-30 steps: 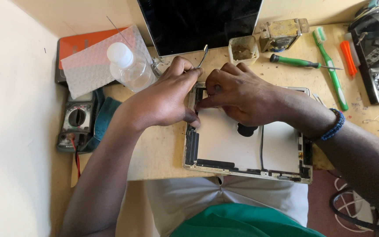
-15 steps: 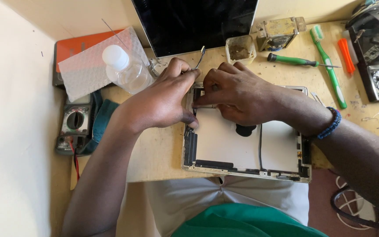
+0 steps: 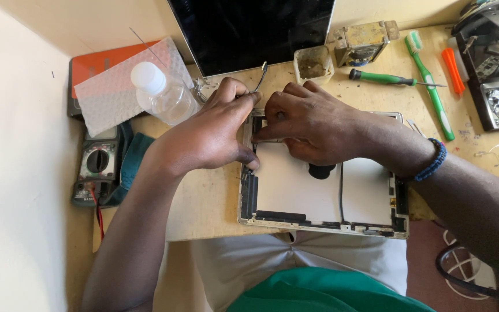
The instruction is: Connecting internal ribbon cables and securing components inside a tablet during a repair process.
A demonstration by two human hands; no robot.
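- An opened tablet shell (image 3: 319,190) is seen lying flat at the near edge of the workbench (image 3: 203,202), inner side up.
- Metal tweezers (image 3: 259,78) are pinched in the left hand (image 3: 215,136); the shell's top corner is pressed by the right hand (image 3: 313,124), which grasps nothing.
- The shell is judged light, thin, stiff and fragile; it is best taken by its 2 long frame edges.

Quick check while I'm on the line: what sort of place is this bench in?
Most likely a small electronics repair bench. An opened tablet shell lies under both hands, a multimeter sits at the left, and a green screwdriver and dismantled device parts lie on the wooden table.
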